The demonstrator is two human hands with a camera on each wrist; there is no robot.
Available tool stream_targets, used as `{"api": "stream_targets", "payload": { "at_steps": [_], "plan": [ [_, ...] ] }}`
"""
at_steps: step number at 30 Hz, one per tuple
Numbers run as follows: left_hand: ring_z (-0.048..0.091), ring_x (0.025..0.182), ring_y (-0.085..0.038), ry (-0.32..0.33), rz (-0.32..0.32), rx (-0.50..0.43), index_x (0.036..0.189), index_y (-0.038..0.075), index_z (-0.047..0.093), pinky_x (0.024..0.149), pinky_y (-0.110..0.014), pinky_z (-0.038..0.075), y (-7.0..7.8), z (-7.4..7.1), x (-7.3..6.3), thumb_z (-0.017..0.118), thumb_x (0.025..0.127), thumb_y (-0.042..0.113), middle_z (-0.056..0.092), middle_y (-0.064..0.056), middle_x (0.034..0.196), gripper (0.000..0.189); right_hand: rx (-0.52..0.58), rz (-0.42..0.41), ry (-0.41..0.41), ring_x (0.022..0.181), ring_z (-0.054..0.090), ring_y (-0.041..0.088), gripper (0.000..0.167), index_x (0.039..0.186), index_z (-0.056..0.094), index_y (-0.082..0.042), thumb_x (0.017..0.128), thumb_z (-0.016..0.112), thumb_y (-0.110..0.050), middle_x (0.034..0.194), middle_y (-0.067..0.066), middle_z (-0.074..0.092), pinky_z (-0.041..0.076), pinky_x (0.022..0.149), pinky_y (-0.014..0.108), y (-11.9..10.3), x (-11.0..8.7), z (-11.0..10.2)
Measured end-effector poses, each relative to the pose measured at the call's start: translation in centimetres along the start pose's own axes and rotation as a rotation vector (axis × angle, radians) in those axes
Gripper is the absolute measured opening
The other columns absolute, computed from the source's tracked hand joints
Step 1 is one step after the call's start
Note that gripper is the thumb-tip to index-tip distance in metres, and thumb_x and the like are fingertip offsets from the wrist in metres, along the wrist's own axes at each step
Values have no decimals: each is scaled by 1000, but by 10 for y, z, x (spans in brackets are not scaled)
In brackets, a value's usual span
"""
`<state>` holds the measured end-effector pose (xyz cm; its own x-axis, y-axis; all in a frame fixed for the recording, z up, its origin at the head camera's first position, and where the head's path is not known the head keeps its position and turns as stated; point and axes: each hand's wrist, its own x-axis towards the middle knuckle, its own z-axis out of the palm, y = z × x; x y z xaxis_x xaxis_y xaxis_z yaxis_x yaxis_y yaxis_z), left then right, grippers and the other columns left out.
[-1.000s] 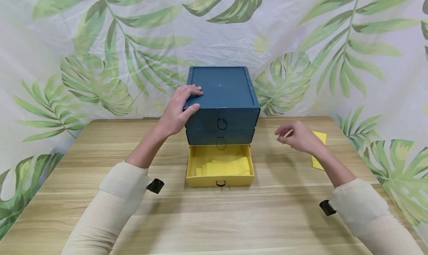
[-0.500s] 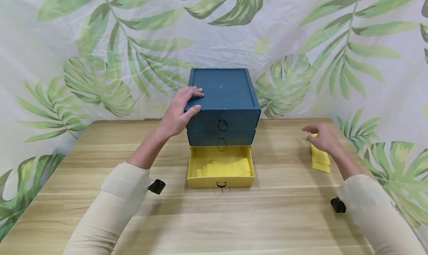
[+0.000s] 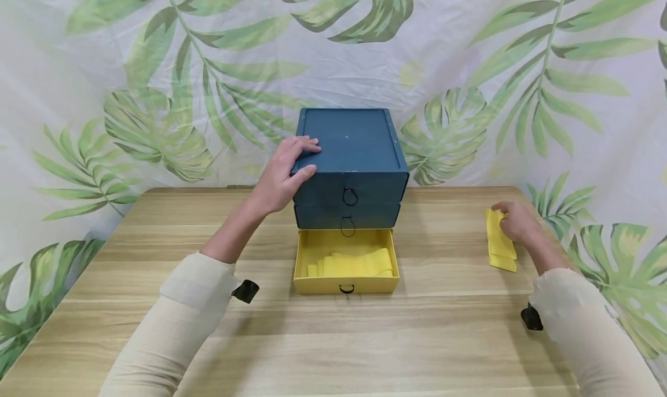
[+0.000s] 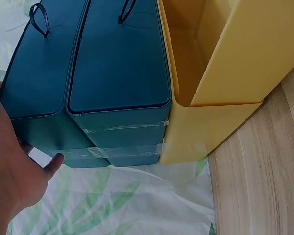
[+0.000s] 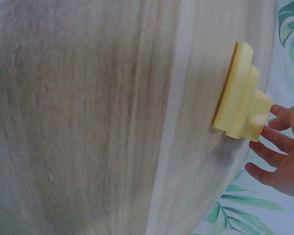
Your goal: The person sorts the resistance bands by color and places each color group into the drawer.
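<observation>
A stack of two dark blue drawer boxes (image 3: pixel 351 148) stands on a yellow drawer box, whose yellow drawer (image 3: pixel 346 285) is pulled out. Inside lies a folded yellow fabric strip (image 3: pixel 356 264). My left hand (image 3: pixel 283 174) rests on the stack's top left corner, fingers on the lid, thumb at the front edge; the left wrist view shows this hand (image 4: pixel 17 166) against the upper blue box. At the table's right, another folded yellow strip (image 3: pixel 499 241) lies flat. My right hand (image 3: pixel 518 220) is at its far end, fingers spread, fingertips at the edge; whether they touch is unclear.
Black loop pulls hang on the blue fronts, one loop (image 3: pixel 350 197) above another. The wooden table (image 3: pixel 260 339) ends at the back against a leaf-patterned cloth (image 3: pixel 234 50). Clear tape (image 4: pixel 127 149) runs across the boxes' side.
My right hand has moved right from beside the boxes to the far end of the loose yellow strip and lowered there. The left hand keeps its place on the stack.
</observation>
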<state>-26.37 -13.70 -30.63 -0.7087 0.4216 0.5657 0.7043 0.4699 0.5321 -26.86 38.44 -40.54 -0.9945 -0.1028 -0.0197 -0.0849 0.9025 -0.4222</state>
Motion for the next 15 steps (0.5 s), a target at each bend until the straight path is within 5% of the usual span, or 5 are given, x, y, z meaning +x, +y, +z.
{"api": "stream_targets", "payload": {
  "at_steps": [9,15],
  "plan": [
    [35,146,-36,14,9,-1,131,-4,61,123,-54,20,-1,1,0,52,102,23,52,-21,149,40,-80,-31,57,82,61,41,38,124,59,21,91,45,10,106,41,64,52,68,46,7,6,1],
    [36,146,-36,15,9,-1,130,-4,61,123,-54,21,0,1,0,52,103,23,52,-21,149,40,-77,6,26,100,61,47,34,122,61,24,96,47,7,121,43,60,53,84,57,4,5,-1]
  ]
}}
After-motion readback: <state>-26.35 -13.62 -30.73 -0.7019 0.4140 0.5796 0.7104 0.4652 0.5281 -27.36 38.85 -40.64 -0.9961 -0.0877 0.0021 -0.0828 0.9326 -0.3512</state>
